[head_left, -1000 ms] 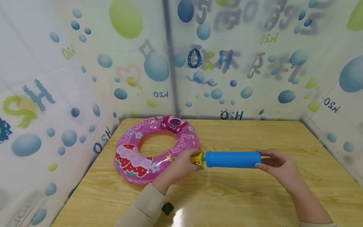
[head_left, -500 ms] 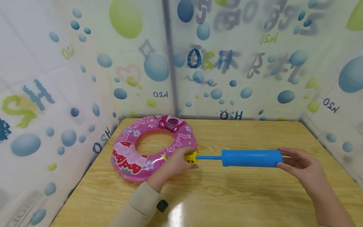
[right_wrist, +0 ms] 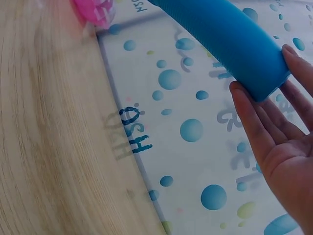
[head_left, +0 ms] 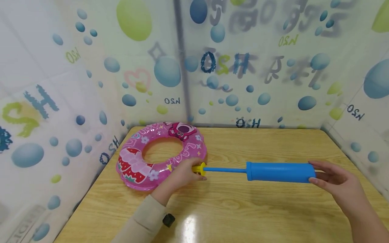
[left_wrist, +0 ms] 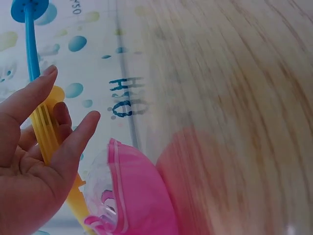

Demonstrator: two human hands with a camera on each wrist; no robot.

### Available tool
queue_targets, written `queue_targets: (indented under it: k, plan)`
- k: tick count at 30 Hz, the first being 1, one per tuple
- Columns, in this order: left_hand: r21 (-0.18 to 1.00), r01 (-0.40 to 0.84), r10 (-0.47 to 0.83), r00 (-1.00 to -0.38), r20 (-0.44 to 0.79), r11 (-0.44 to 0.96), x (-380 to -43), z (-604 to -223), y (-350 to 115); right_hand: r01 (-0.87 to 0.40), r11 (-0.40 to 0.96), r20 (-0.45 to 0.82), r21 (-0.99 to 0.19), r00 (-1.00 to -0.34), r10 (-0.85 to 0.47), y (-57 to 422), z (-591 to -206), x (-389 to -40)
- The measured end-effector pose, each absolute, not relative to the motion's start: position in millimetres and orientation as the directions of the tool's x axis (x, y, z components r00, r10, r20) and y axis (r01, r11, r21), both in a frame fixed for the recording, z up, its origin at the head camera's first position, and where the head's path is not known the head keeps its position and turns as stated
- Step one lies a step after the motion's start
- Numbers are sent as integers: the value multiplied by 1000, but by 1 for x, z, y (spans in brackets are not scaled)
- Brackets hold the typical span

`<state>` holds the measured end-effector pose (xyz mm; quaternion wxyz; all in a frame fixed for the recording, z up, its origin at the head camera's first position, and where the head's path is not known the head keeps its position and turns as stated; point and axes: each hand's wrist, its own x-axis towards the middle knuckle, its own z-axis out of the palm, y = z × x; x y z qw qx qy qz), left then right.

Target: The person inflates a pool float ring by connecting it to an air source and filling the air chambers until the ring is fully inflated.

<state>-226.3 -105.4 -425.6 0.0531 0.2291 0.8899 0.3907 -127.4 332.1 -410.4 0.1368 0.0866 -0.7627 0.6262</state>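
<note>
A hand pump is stretched level between my two hands, over the table. Its blue barrel [head_left: 281, 172] is on the right, and a long stretch of thin blue rod [head_left: 225, 169] shows between barrel and yellow handle [left_wrist: 46, 129]. My left hand [head_left: 182, 173] grips that handle, covering most of it in the head view. With thumb and fingertips, my right hand [head_left: 343, 185] holds the barrel by its far right end. Behind the left hand, a pink inflatable swim ring [head_left: 130, 165] with strawberry and bear prints lies on the table.
The wooden table [head_left: 261, 212] runs up to a backdrop [head_left: 258, 77] printed with blue and green drops and letters, which also closes off both sides. A small black device [head_left: 169, 220] sits by the left sleeve [head_left: 141, 219].
The hands have moved apart, the right one farther to the right with the barrel, the left slightly left. The rod, almost hidden before, is now drawn out. The swim ring has shifted slightly left.
</note>
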Motion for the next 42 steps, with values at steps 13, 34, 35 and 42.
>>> queue_targets:
  k: [13, 34, 35, 42]
  plan:
    - [752, 358, 471, -879, 72, 554, -219, -419, -90, -166, 386, 160, -907, -986, -49, 305, -401, -141]
    - [689, 379, 470, -881, 63, 618, -217, -425, -69, -160, 297, 136, -941, -986, -98, 246, -416, -155]
    - [686, 390, 473, -878, 75, 615, -216, -426, -69, -160, 292, 137, -943, -986, -99, 244, -416, -155]
    - [756, 324, 436, -898, 57, 569, -215, -424, -74, -200, 333, 187, -922, -980, -70, 246, -412, -151]
